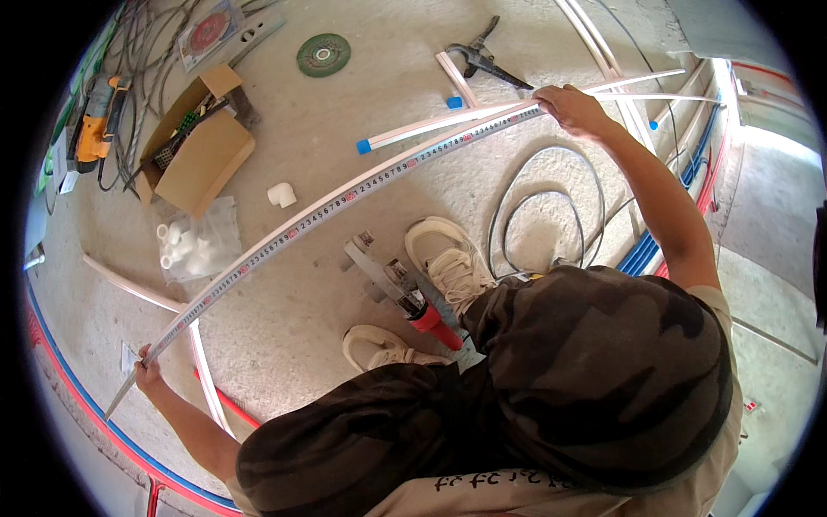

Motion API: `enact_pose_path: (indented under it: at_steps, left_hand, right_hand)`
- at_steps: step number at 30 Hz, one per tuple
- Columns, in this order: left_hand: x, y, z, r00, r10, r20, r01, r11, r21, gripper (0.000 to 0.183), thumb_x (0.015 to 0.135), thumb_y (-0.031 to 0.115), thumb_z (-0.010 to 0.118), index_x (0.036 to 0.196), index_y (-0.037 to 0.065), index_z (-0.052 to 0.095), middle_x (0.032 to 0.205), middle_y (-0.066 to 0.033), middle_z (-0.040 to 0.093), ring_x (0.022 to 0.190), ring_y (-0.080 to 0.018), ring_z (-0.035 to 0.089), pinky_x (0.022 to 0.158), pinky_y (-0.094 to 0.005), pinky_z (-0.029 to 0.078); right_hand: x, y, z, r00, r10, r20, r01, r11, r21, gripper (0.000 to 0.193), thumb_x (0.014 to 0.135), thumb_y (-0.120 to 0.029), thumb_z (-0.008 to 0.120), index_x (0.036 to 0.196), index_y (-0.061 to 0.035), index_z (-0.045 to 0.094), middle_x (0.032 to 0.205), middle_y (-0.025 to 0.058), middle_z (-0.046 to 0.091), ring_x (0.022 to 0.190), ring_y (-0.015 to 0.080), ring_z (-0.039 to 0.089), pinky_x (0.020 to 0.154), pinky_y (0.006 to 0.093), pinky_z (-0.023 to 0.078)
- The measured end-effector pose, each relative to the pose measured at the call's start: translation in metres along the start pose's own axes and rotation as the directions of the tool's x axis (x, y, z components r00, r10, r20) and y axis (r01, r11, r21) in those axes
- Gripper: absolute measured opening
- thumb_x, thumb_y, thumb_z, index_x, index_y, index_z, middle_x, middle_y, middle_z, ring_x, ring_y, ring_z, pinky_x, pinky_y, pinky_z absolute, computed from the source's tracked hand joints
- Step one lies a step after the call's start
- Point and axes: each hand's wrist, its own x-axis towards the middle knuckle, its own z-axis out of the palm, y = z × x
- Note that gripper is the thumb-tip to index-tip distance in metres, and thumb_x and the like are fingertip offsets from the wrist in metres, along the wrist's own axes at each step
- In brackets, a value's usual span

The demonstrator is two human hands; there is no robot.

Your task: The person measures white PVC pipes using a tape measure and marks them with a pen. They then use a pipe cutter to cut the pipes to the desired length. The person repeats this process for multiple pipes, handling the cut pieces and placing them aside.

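My left hand (150,377) is closed around a tape measure's blade (320,211) and a long white pipe (258,244) at the lower left. The blade's end juts out past that hand. At the upper right, my right hand (570,112) grips the same pipe and blade, its fingers wrapped over them. Between the hands the blade lies along the pipe, its number side up. Beyond my right hand the pipe runs on to the right. The tape's case cannot be made out. Below the blade, a red-handled tool with a metal head (396,283) rests by my shoes.
Blue-capped pipes (413,131) and a black pipe cutter (479,57) lie ahead. A coiled cable (543,194) lies right. Leftward are a green disc (324,55), an open cardboard box (207,159), a white elbow fitting (281,196), bagged fittings (198,246) and an orange power tool (96,121).
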Motion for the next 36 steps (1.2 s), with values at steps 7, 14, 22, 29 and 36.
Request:
enact_pose_path:
  at_steps: [7,14,22,29,36]
  left_hand:
    - [-0.014,0.003,0.005,0.993,-0.010,0.121,0.004,0.999,0.047,0.069,0.108,0.056,0.036,0.113,-0.012,0.045,0.107,-0.0180,0.044,0.111,-0.0387,0.044,0.104,-0.0603,0.038]
    - [-0.067,-0.101,0.039,0.922,0.180,0.344,-0.183,0.983,-0.024,0.075,0.109,0.056,0.034,0.121,-0.017,0.043,0.113,-0.0246,0.045,0.116,-0.0430,0.043,0.108,-0.0636,0.035]
    - [-0.092,-0.248,0.045,0.887,0.155,0.435,-0.183,0.983,0.024,0.050,0.113,0.034,0.034,0.110,-0.015,0.045,0.109,-0.0221,0.048,0.110,-0.0378,0.047,0.109,-0.0546,0.040]
    - [-0.038,-0.200,0.015,0.953,0.304,-0.013,-0.302,0.951,0.066,0.031,0.111,0.028,0.036,0.096,0.000,0.038,0.104,-0.0192,0.045,0.102,-0.0358,0.048,0.103,-0.0604,0.044]
    - [-0.026,-0.173,-0.007,0.880,0.467,0.083,-0.471,0.843,0.259,0.009,0.095,0.009,0.039,0.097,0.001,0.034,0.097,-0.0156,0.042,0.099,-0.0324,0.048,0.088,-0.0566,0.046]
  right_hand:
    - [-0.009,-0.022,-0.013,1.000,0.026,-0.009,-0.026,1.000,0.011,0.032,0.110,-0.033,0.049,0.129,-0.0127,0.065,0.125,0.0082,0.071,0.106,0.0351,0.066,0.097,0.0445,0.051]
    - [0.001,-0.104,-0.041,0.998,0.057,-0.003,-0.056,0.993,0.104,0.027,0.109,-0.031,0.051,0.122,-0.0147,0.067,0.119,0.0082,0.072,0.104,0.0355,0.066,0.093,0.0463,0.053]
    - [0.013,-0.225,-0.055,0.996,-0.060,-0.063,0.066,0.993,0.093,0.020,0.106,-0.025,0.054,0.115,-0.0114,0.066,0.112,0.0091,0.071,0.098,0.0369,0.067,0.080,0.0484,0.057]
    - [0.002,-0.237,-0.047,0.997,-0.071,-0.042,0.074,0.995,0.064,0.021,0.106,-0.024,0.054,0.119,-0.0120,0.066,0.119,0.0063,0.071,0.108,0.0336,0.065,0.083,0.0492,0.058]
    - [-0.004,-0.190,-0.031,0.991,-0.017,-0.132,0.030,0.994,0.101,0.020,0.101,-0.024,0.059,0.117,-0.0132,0.066,0.115,0.0072,0.069,0.106,0.0350,0.066,0.079,0.0497,0.060]
